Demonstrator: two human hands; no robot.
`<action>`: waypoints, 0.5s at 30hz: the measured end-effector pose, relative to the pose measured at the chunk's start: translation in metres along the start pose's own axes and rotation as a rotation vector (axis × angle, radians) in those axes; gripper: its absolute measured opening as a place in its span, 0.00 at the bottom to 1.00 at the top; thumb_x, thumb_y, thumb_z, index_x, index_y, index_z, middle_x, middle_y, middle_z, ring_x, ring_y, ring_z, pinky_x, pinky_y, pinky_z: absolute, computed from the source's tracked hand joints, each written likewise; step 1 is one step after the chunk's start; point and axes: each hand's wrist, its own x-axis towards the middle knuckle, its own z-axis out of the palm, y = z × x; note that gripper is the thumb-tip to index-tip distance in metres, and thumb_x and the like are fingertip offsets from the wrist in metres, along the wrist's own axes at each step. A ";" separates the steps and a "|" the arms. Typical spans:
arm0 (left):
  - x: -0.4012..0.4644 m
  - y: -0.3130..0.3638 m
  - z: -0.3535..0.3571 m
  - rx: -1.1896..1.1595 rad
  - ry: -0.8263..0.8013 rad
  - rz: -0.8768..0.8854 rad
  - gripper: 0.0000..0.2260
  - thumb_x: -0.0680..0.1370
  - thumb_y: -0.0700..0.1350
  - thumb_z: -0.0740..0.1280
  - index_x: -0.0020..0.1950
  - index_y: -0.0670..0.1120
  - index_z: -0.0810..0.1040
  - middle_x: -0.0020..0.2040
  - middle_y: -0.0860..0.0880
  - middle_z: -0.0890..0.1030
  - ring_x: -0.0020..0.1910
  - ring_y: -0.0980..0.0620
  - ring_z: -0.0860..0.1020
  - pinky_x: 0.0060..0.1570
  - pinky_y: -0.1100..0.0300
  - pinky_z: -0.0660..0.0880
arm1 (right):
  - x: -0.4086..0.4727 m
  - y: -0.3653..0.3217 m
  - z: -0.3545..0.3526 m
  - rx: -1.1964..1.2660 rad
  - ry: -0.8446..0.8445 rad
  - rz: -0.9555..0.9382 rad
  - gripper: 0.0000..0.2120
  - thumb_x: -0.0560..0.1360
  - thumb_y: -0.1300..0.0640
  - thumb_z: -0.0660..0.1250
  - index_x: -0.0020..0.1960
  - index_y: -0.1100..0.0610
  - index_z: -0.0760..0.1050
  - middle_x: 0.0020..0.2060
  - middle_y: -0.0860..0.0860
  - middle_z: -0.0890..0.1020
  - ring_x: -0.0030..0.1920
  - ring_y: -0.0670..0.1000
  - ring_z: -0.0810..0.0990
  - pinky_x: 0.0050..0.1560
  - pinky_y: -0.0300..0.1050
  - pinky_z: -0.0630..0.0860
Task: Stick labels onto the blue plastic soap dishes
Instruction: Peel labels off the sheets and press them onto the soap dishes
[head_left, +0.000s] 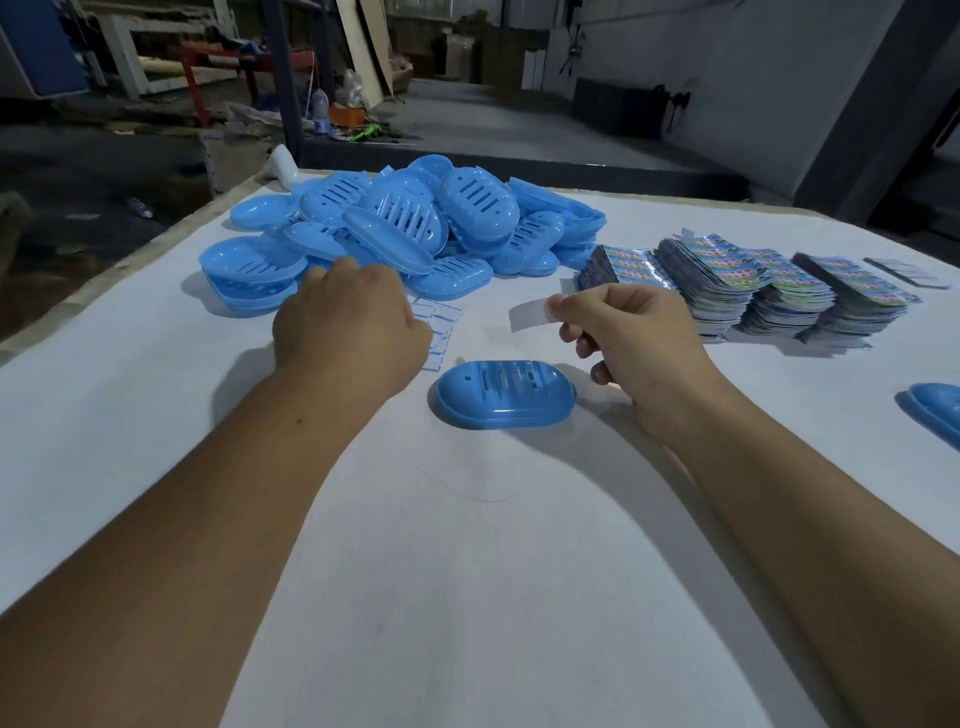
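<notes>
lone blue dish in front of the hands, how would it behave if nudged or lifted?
The dish lies upside down on its wide rim, so it would probably slide across the white cloth rather than tip or roll. It looks like thin moulded plastic with slots, so likely light and fairly stiff. Its glossy domed shell may be slippery to pinch; the rim looks easier.

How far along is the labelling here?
Done: nothing visibly labelled; one blue plastic soap dish sits aside at right. In hand: right hand pinches a white strip above a single blue dish; left hand reaches forward. Left: large blue dish pile.
</notes>
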 end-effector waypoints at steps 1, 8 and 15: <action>-0.001 0.003 0.000 -0.136 0.001 0.008 0.04 0.77 0.52 0.70 0.45 0.54 0.79 0.49 0.51 0.81 0.51 0.48 0.77 0.44 0.53 0.72 | -0.001 0.000 0.001 -0.025 0.012 -0.024 0.10 0.72 0.54 0.76 0.34 0.54 0.80 0.29 0.46 0.81 0.30 0.45 0.73 0.30 0.39 0.68; -0.018 0.028 0.006 -0.957 -0.234 0.107 0.05 0.73 0.52 0.78 0.40 0.53 0.88 0.36 0.54 0.86 0.35 0.60 0.81 0.38 0.68 0.76 | -0.005 0.000 0.007 -0.071 -0.031 -0.182 0.11 0.73 0.57 0.75 0.32 0.54 0.80 0.27 0.45 0.80 0.26 0.40 0.73 0.27 0.30 0.67; -0.015 0.027 0.007 -0.989 -0.323 0.084 0.03 0.76 0.51 0.75 0.46 0.54 0.89 0.44 0.60 0.87 0.49 0.63 0.84 0.62 0.54 0.78 | -0.001 0.004 0.003 -0.023 -0.095 -0.210 0.10 0.73 0.55 0.76 0.33 0.53 0.83 0.28 0.47 0.81 0.28 0.43 0.73 0.28 0.34 0.68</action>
